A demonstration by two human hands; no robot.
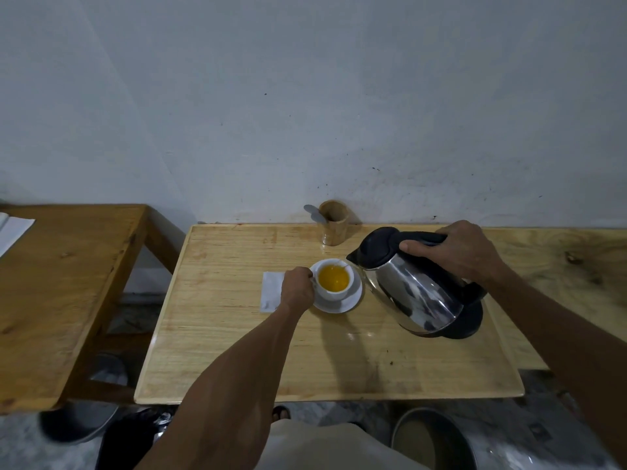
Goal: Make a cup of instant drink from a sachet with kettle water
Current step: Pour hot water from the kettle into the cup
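Observation:
A white cup (334,292) holding yellow-orange liquid stands on a white saucer (353,300) in the middle of the light wooden table (237,351). My left hand (297,288) grips the cup's handle on its left side. My right hand (456,251) holds the black handle of a steel kettle (414,296), which is tilted with its spout over the cup's far right rim. A thin stream runs from the spout into the cup. A white sachet (270,293) lies flat just left of the saucer, partly under my left hand.
A wooden holder (334,223) with a spoon handle (314,212) stands at the table's back edge by the wall. A darker wooden table (57,283) with papers (13,230) sits to the left. Metal basins (437,439) lie on the floor below.

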